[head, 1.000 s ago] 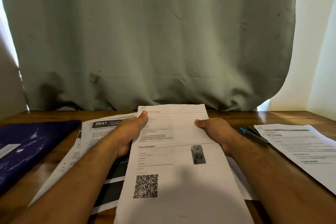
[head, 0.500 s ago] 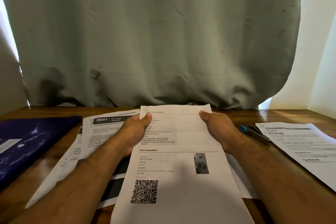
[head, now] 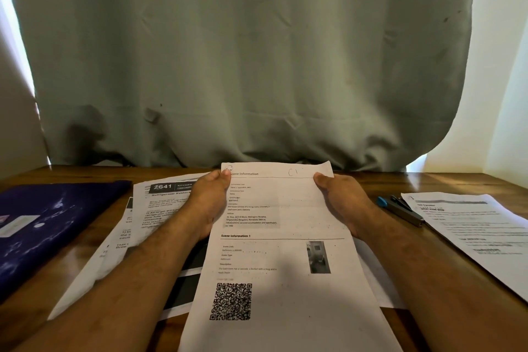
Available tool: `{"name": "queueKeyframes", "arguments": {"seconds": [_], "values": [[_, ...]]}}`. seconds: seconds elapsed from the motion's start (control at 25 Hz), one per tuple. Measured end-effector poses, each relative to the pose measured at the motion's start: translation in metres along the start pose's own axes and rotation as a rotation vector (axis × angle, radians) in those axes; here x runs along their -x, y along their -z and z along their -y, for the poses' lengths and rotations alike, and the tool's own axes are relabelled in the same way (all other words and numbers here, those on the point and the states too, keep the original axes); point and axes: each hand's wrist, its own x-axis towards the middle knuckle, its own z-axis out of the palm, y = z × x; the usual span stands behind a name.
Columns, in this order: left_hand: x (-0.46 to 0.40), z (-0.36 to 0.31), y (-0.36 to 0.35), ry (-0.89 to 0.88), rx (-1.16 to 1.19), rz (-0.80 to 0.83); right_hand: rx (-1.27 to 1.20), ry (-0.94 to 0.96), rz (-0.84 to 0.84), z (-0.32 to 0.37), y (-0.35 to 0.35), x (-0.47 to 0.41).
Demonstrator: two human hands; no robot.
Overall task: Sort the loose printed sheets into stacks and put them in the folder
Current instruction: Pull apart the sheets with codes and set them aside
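Observation:
A printed sheet (head: 285,266) headed "Scene Information", with a QR code and a small photo, is held in front of me over the wooden table (head: 445,180). My left hand (head: 207,203) grips its upper left edge, thumb on top near the corner. My right hand (head: 341,203) grips the upper right edge the same way. Loose sheets (head: 160,208) with a "2641 Kitchen" heading lie fanned out under my left arm. A dark blue folder (head: 51,226) lies shut at the far left. Another stack of sheets (head: 480,231) lies at the right.
A blue-tipped pen and a dark stapler-like tool (head: 400,208) lie between my right hand and the right-hand stack. A grey-green curtain (head: 243,66) hangs right behind the table's far edge. More paper shows under the held sheet at the lower right.
Both hands have slid up the held sheet toward its top corners, and the sheet's top edge has moved slightly away from me. The papers on the table have not moved.

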Motion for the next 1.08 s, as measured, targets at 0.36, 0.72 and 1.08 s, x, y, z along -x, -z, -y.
{"name": "queueKeyframes", "arguments": {"seconds": [0.36,0.72,1.08], "values": [[-0.002,-0.004,-0.035,0.009,-0.063,0.01,0.026,0.099,0.101,-0.015,0.061,-0.013],[-0.007,-0.005,-0.057,0.043,-0.286,0.023,-0.104,-0.013,0.024,-0.032,0.071,-0.019],[-0.016,-0.024,-0.146,-0.915,-1.207,0.268,0.219,0.131,-0.016,-0.023,0.069,-0.014]]}}
